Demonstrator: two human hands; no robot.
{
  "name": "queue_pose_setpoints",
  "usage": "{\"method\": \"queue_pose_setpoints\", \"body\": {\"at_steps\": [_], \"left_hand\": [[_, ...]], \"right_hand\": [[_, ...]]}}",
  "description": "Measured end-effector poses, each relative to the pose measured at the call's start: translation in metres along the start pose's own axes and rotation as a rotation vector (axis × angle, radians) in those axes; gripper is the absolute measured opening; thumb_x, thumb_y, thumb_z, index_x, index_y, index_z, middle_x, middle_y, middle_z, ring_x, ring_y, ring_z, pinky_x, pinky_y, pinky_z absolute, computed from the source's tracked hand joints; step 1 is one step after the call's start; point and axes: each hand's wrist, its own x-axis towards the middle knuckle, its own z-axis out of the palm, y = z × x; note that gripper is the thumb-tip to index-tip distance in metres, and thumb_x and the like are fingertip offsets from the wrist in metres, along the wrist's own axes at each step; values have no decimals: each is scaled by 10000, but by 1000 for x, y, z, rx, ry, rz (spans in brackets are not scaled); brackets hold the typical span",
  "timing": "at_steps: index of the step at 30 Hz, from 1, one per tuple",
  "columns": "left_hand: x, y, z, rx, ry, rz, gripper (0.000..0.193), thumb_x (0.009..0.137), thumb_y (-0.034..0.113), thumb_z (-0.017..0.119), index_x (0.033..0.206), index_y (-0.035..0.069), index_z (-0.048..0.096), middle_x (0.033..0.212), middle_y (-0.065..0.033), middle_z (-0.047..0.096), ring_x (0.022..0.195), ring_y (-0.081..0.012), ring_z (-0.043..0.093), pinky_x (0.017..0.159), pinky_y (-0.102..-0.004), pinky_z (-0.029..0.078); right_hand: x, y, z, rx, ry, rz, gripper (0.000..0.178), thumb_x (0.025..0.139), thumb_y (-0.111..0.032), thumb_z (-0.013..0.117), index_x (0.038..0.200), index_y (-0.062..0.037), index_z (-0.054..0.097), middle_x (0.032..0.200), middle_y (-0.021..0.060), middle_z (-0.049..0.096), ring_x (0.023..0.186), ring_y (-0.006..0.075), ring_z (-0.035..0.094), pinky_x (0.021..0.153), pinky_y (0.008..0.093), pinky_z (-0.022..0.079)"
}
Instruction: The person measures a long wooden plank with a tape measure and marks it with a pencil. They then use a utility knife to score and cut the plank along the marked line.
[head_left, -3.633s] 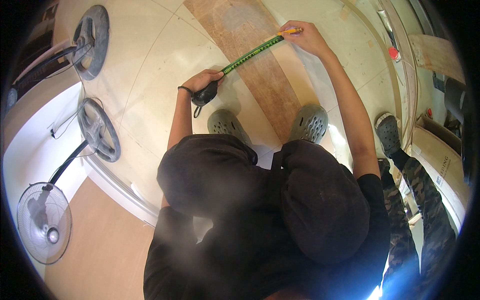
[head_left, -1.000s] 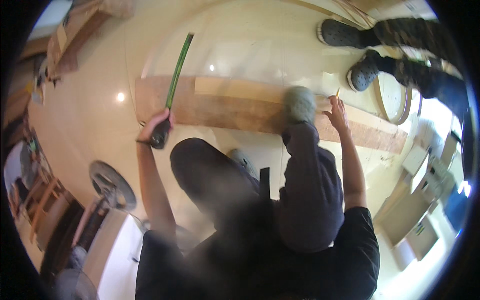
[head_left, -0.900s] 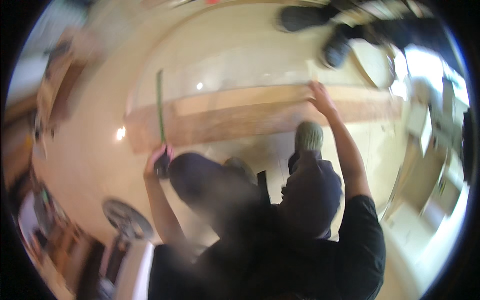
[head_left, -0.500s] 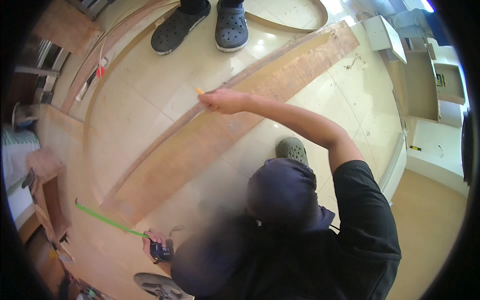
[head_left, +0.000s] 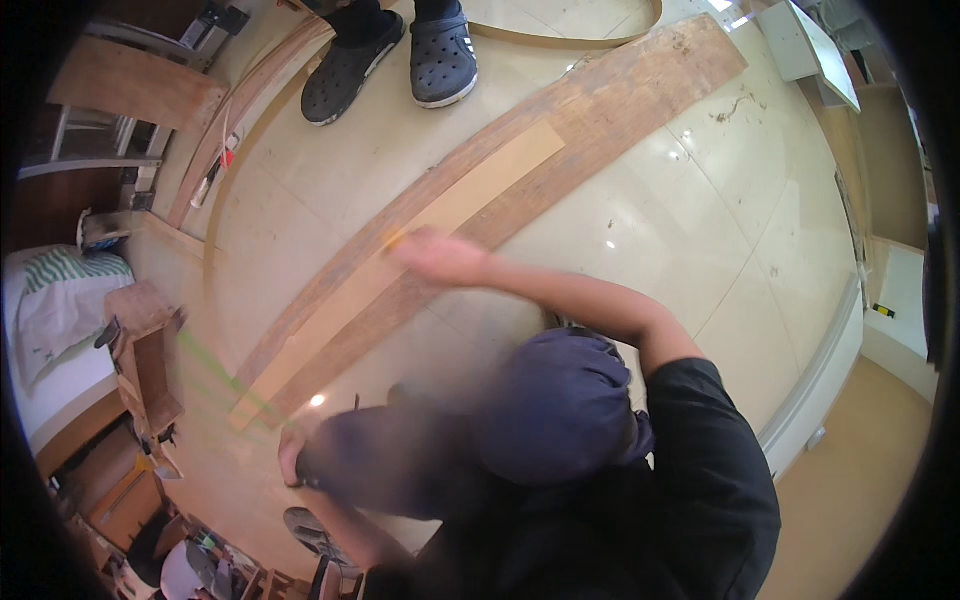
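Observation:
A long brown wooden board (head_left: 640,100) lies slantwise on the tiled floor. Along it rests a paler, narrower tan strip (head_left: 500,175). My right hand (head_left: 438,258), blurred, is closed over the strip's middle with a short orange stick (head_left: 396,241), pencil-like, poking out at the fingers. At the lower left my left hand (head_left: 291,452) grips a tape measure, whose dark case is mostly hidden by the hand and my knee. Its green blade (head_left: 245,388), smeared by motion, reaches past the strip's near-left end. Whether the blade touches the strip I cannot tell.
Another person's dark clogs (head_left: 443,62) stand beyond the board. A thin curved band (head_left: 212,230) loops over the floor at left. A wooden box (head_left: 152,375) and a white sack (head_left: 75,300) are farther left. White panels (head_left: 815,50) stand at far right.
My right hand has moved down and inward over the board with the orange stick. The tan strip now shows flat along the board. The green blade has swung toward the strip's left end; the view has shifted.

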Motion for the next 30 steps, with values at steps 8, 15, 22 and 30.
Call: {"method": "queue_pose_setpoints", "body": {"at_steps": [8, 15, 22, 30], "left_hand": [[124, -42, 131, -222, -532, -779, 362, 1028, 373, 517, 847, 62, 561, 752, -34, 558, 681, -135, 590, 633, -273, 494], [155, -47, 201, 10, -470, -874, 393, 1041, 389, 483, 830, 75, 589, 718, 0, 565, 637, -94, 579, 578, -241, 479], [119, -92, 279, 232, -498, -779, 399, 1044, 377, 468, 805, 82, 591, 712, 20, 562, 648, -77, 519, 628, -267, 444], [85, -198, 407, 34, -277, -538, 443, 1051, 376, 433, 786, 56, 587, 700, 5, 538, 668, -103, 503, 659, -283, 430]], "right_hand": [[-193, 177, -182, -439, 401, 754, 278, 909, -86, 598, 1167, -21, 516, 1188, 141, 629, 989, 355, 594, 845, 439, 456], [-111, 215, -168, -163, 57, 357, 241, 930, -116, 603, 1110, -14, 479, 1362, 129, 547, 1216, 345, 524, 947, 477, 411], [-103, 213, -144, -24, 153, 367, 217, 919, -3, 579, 967, -34, 370, 1372, 211, 523, 1236, 428, 507, 1001, 491, 400], [-110, 217, -131, 119, 304, 423, 142, 979, 37, 469, 1011, -3, 336, 1275, 224, 581, 1091, 359, 589, 918, 421, 463]]}}
